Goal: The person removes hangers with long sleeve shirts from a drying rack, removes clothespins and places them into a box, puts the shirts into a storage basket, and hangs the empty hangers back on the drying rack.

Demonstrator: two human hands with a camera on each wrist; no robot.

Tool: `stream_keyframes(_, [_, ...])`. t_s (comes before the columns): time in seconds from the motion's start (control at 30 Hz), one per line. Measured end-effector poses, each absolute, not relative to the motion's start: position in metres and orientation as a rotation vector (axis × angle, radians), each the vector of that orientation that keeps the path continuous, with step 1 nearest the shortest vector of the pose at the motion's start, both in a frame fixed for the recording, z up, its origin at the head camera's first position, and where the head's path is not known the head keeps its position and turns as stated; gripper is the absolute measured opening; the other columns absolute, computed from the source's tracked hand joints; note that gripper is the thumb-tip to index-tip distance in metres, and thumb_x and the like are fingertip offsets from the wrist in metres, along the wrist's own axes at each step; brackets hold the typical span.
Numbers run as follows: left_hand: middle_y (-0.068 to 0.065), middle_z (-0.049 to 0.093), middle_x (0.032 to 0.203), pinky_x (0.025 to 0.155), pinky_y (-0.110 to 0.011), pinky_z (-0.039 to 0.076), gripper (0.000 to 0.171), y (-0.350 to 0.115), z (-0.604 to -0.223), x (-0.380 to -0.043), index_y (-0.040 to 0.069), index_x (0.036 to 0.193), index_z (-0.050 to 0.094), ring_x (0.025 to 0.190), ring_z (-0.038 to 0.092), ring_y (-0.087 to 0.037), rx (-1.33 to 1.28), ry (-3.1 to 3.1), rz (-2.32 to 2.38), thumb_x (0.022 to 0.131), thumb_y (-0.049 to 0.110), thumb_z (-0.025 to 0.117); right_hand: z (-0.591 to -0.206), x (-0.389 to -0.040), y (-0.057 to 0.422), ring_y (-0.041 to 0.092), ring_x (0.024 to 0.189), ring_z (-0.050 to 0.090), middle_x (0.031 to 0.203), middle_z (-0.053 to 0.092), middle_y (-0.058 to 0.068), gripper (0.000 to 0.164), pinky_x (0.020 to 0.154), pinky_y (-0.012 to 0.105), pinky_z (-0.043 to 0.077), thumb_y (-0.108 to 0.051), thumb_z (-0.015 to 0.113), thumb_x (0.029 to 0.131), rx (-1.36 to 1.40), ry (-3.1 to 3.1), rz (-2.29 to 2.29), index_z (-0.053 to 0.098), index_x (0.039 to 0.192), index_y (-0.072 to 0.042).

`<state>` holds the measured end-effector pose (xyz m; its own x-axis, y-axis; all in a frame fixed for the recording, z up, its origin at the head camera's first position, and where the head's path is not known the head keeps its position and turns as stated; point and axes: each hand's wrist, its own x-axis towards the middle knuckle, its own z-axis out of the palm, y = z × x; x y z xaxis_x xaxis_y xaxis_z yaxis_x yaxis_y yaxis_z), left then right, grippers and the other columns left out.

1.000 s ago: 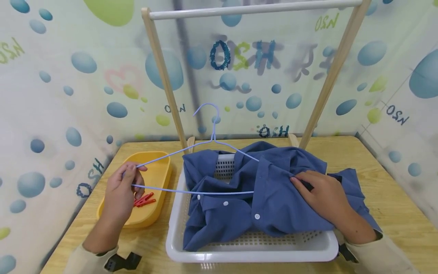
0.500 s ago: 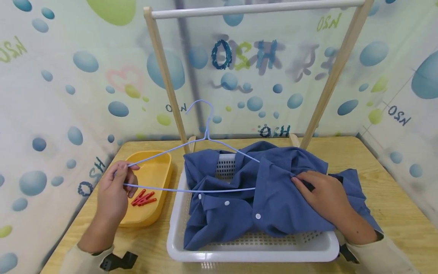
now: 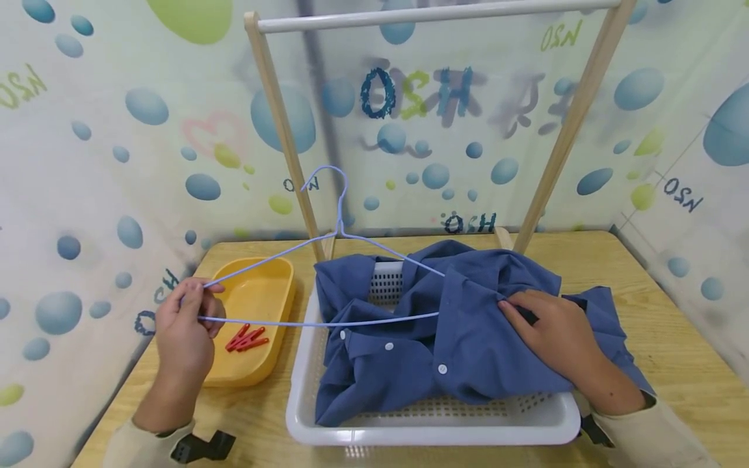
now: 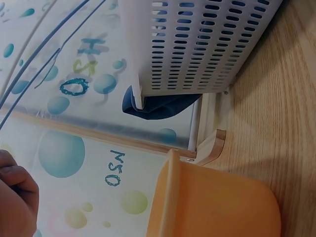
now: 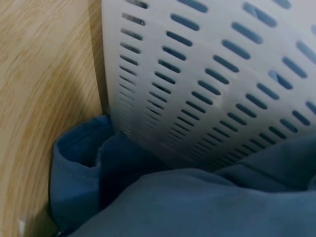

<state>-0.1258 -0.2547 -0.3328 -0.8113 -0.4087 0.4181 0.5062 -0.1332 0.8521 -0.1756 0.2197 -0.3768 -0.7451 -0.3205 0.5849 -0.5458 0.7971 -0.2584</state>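
Note:
My left hand [image 3: 186, 325] grips the left end of a thin lilac-blue wire hanger [image 3: 339, 224], fingers curled round its corner. The hanger's hook points up and to the left. Its right end goes under the front edge of a dark blue button-up shirt [image 3: 486, 344], which hides it. My right hand [image 3: 550, 331] pinches the shirt's cloth on the right, thumb on top. The shirt lies bunched over a white perforated basket [image 3: 433, 436], part of it hanging past the right side. In the right wrist view the shirt [image 5: 197, 212] covers the lower part and the hand is hidden.
A yellow tray [image 3: 248, 374] with several red clothespins [image 3: 246, 339] stands left of the basket. Behind rises a wooden rack with a white crossbar [image 3: 433, 16]. Everything rests on a wooden table [image 3: 673, 364] before patterned walls.
My left hand has moved left, drawing the hanger with it; the hook has shifted left and slightly up. The right hand and shirt stay nearly where they were.

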Motion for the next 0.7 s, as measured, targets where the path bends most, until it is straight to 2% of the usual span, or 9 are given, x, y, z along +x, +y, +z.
stream_keyframes(0.37, [-0.005, 0.035, 0.052, 0.045, -0.031, 0.009, 0.036, -0.262, -0.328, -0.127, -0.007, 0.083, 0.061, 0.041, 0.023, -0.018, -0.072, -1.423, -2.046, 0.105, 0.018, 0.048, -0.375, -0.176, 0.220, 0.018, 0.067, 0.068, 0.083, 0.075, 0.003, 0.004, 0.060, 0.043, 0.055, -0.015, 0.077, 0.084, 0.643, -2.462, 0.572, 0.075, 0.086, -0.014])
stream_keyframes(0.7, [-0.005, 0.034, 0.051, 0.045, -0.030, 0.010, 0.035, -0.270, -0.326, -0.129, -0.009, 0.082, 0.058, 0.041, 0.021, -0.019, -0.096, -1.330, -2.051, 0.104, 0.017, 0.050, -0.377, -0.175, 0.219, 0.020, 0.069, 0.069, 0.084, 0.075, 0.003, 0.004, 0.062, 0.044, 0.055, -0.016, 0.077, 0.085, 0.632, -2.472, 0.578, 0.075, 0.086, -0.012])
